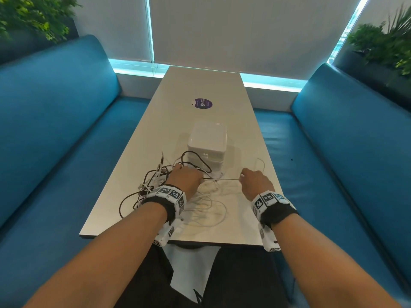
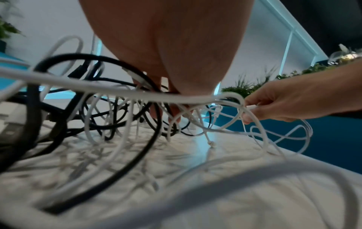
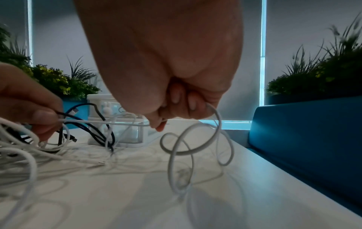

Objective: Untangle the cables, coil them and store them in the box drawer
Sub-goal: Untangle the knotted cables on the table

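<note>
A tangle of black and white cables (image 1: 153,177) lies on the pale table (image 1: 200,85), near its front edge. My left hand (image 1: 185,177) rests over the tangle and pinches a thin white cable (image 1: 226,179) together with a black cable (image 3: 82,124). My right hand (image 1: 255,181) pinches the same white cable (image 3: 109,123), which runs taut between both hands. More of it hangs in loose loops (image 3: 195,139) below my right hand (image 3: 176,108). The white drawer box (image 1: 208,141) stands just behind the hands, and its lowest clear drawer (image 3: 133,131) seems pulled out.
A purple round sticker (image 1: 202,103) lies on the table beyond the box. Blue benches (image 1: 55,130) (image 1: 344,141) run along both sides. Loose white cable loops (image 1: 209,210) spread towards the table's front edge. Plants stand behind the benches.
</note>
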A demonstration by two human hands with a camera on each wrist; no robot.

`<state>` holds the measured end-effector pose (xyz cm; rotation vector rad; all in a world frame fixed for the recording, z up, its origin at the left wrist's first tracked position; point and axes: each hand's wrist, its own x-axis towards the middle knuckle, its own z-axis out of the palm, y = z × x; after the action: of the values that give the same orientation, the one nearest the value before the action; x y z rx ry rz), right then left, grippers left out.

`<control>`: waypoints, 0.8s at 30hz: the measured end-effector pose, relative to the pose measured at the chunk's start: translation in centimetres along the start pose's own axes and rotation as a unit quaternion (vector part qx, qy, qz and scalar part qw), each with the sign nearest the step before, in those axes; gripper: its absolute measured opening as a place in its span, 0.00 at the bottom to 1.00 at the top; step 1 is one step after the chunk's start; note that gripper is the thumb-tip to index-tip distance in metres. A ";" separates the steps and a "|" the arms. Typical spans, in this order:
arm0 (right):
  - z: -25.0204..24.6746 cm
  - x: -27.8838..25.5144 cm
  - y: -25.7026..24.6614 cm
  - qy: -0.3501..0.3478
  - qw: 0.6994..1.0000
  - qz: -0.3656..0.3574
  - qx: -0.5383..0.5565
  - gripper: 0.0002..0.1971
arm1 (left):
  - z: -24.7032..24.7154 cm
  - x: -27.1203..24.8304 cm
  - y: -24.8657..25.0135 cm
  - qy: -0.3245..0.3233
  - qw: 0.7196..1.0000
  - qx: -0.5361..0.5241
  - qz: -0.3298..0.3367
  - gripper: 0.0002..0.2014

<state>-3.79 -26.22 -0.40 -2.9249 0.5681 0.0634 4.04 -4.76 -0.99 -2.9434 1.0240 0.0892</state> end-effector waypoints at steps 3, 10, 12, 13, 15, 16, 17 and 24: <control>-0.1 -0.5 -0.7 0.012 1.000 -0.017 0.020 0.10 | 0.0 -0.1 1.3 -0.004 1.000 0.012 0.010 0.13; 1.3 -1.0 -4.2 -0.036 0.988 -0.124 0.080 0.11 | 0.2 -0.4 2.0 0.014 1.000 -0.024 0.016 0.11; 1.3 -0.8 -4.5 -0.029 0.989 -0.120 0.077 0.12 | 0.0 -0.6 1.6 0.013 0.999 -0.036 0.010 0.11; 1.5 -0.7 -4.5 -0.019 0.990 -0.126 0.062 0.13 | 0.0 -0.7 1.3 0.008 0.999 -0.048 0.002 0.12; 1.4 -0.5 -4.5 0.008 0.989 -0.147 0.022 0.14 | 0.1 -0.6 1.2 0.000 0.997 -0.076 -0.010 0.14; 1.3 -0.5 -4.5 0.021 0.988 -0.153 0.001 0.15 | 0.1 -0.5 1.2 -0.002 0.996 -0.090 -0.013 0.14; 1.3 -0.5 -4.5 0.032 0.987 -0.158 -0.017 0.15 | 0.1 -0.4 1.2 -0.001 0.995 -0.102 -0.017 0.13; 0.2 -1.2 -2.0 -0.001 0.989 -0.077 -0.123 0.10 | -0.6 -0.8 0.6 -0.019 0.999 -0.024 -0.039 0.13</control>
<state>-4.15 -23.92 -0.17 -3.1971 0.3550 0.1261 3.07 -4.74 -0.34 -3.0074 0.9138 0.1703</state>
